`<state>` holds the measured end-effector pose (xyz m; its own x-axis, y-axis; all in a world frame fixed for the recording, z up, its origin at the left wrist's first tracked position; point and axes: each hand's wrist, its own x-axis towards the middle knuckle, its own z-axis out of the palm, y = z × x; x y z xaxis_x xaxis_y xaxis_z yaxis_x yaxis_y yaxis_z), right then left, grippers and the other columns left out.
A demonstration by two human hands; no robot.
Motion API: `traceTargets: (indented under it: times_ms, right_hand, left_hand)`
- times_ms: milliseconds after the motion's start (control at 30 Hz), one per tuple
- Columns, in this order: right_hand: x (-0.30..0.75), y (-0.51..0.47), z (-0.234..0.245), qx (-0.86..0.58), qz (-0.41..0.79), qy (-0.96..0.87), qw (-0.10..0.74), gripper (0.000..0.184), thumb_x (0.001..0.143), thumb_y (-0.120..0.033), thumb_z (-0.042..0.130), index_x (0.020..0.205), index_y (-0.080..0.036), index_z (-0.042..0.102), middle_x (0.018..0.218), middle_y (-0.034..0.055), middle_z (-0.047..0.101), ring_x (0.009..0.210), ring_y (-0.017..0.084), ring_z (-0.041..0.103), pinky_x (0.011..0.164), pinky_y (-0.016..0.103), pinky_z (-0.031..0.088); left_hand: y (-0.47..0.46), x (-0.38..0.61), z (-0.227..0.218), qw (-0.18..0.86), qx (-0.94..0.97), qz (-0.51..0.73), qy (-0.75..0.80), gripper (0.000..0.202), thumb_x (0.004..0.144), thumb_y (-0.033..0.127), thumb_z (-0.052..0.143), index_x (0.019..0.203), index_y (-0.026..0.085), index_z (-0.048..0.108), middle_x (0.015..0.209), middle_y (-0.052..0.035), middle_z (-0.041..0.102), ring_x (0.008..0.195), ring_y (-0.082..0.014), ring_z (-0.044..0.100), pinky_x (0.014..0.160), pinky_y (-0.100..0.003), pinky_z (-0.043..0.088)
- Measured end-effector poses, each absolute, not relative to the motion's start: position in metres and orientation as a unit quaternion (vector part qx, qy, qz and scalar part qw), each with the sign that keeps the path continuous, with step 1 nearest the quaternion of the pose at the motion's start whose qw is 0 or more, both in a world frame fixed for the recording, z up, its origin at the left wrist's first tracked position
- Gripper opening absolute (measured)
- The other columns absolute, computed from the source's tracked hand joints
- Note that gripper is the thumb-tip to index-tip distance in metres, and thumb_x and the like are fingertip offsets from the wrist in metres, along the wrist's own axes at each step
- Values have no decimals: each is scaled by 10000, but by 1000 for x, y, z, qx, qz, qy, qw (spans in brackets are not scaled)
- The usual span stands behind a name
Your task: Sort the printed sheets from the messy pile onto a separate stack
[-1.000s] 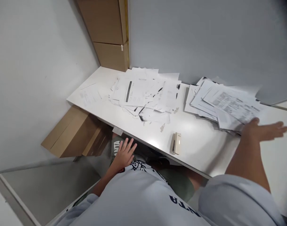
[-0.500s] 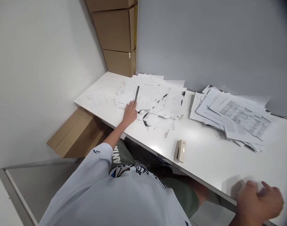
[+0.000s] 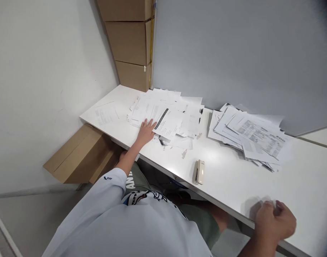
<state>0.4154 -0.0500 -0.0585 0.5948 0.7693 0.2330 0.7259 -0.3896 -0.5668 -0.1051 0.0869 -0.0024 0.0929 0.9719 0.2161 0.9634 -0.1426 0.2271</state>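
My left hand (image 3: 146, 132) lies on the loose pile of printed papers (image 3: 163, 96), its fingers spread. Its fingertips touch the near left edge of a top sheet with a dark printed bar (image 3: 170, 123). My right hand (image 3: 276, 219) hovers at the table's front edge on the right, fingers curled inward. Whatever may be between those fingers is hidden. A cream stapler (image 3: 199, 172) stands near the front edge between the two hands, touched by neither.
A second untidy stack of papers (image 3: 249, 132) lies on the white table (image 3: 222, 185), right of centre. One faint sheet (image 3: 107, 113) is at the left end. Cardboard boxes (image 3: 129, 43) are stacked in the back corner; an open carton (image 3: 74, 153) stands below the left edge.
The sheet with the dark bar has turned and slid nearer my left hand, covering torn-looking pieces. My right hand has shifted left, still curled. The view has also shifted slightly.
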Motion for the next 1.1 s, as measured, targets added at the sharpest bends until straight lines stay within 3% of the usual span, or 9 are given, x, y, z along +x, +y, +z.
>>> traceTargets:
  times_ms: [100,267,533,600,700,800,867,1000,1100]
  right_hand:
    - [406,-51,-48,-862,15,-383,330,572,715,-336,522,1209,-99,684,1123,238,682,1082,452,606,920,549,470]
    - [397,-50,-40,-871,14,-385,305,517,713,-341,535,1127,-100,728,1021,248,698,1010,461,627,838,550,485]
    - [345,-75,-13,-831,-15,-384,403,495,807,-353,471,1182,-116,690,1163,233,672,1093,419,614,982,540,452]
    - [300,-99,-7,-793,89,-400,451,463,851,-442,473,1197,-210,676,1187,164,674,1079,381,617,945,516,476]
    - [227,-130,-16,-628,536,-381,417,461,772,-567,621,1170,-339,667,1075,69,713,1001,344,649,763,462,535]
    - [175,-130,-34,-550,644,-376,376,529,677,-622,718,1108,-316,694,1007,62,728,868,298,679,671,412,536]
    - [155,-113,-41,-516,695,-331,376,542,665,-643,734,1064,-279,701,1027,69,730,864,258,685,702,377,539]
    - [135,-80,-37,-446,795,-219,348,466,692,-611,742,964,-237,691,1062,73,733,944,248,687,772,354,548]
    - [129,-71,-28,-425,823,-206,315,408,691,-544,766,915,-213,686,943,65,743,800,223,688,700,329,551]
  left_hand:
    - [85,-103,-2,11,752,135,645,563,913,104,455,1475,139,431,1569,-137,378,1490,-329,274,1191,-499,289]
    - [73,-93,4,-10,791,97,604,488,908,151,519,1395,133,536,1493,-145,488,1400,-328,443,1133,-464,386]
    - [-27,-82,-5,13,801,77,594,546,890,175,509,1436,176,495,1529,-106,451,1446,-317,373,1184,-500,300]
    - [-57,-85,-13,4,804,95,587,598,898,219,502,1489,188,421,1569,-98,388,1486,-314,291,1208,-523,239]
    - [-84,-97,-25,-30,810,123,572,586,907,191,474,1490,211,423,1556,-85,414,1472,-288,325,1223,-507,219]
    - [-89,-119,-33,-70,820,198,533,459,948,111,408,1335,265,600,1332,-49,653,1273,-192,563,1197,-434,317]
    - [-88,-133,-34,-80,811,262,518,378,984,157,406,1226,280,669,1205,-40,721,1204,-178,603,1155,-430,388]
    - [-89,-153,-27,-27,797,303,521,338,1017,284,394,1173,287,694,1261,-64,684,1365,-215,485,1125,-459,433]
    - [-90,-161,-22,47,768,317,554,349,993,405,447,1211,248,669,1294,-119,644,1349,-258,502,1096,-466,454]
